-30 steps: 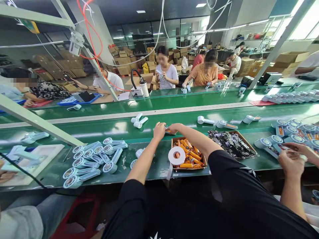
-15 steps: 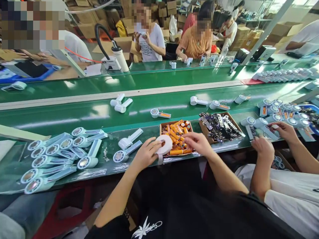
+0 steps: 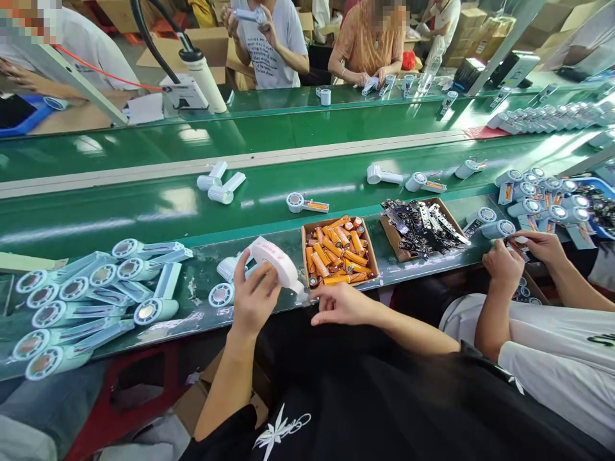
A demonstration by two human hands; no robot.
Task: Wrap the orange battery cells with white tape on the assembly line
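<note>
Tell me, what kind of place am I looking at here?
Probably a small-electronics assembly workshop: a box of orange batteries, a box of circuit boards, and rows of matching pale-blue devices along a green work line.

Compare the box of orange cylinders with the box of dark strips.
The box of orange cylinders holds bright, rounded pieces; the box of dark strips holds flat ones, some silvery. Strips overhang their box's rim; the cylinders leave theirs mostly visible. Both are open cardboard.
</note>
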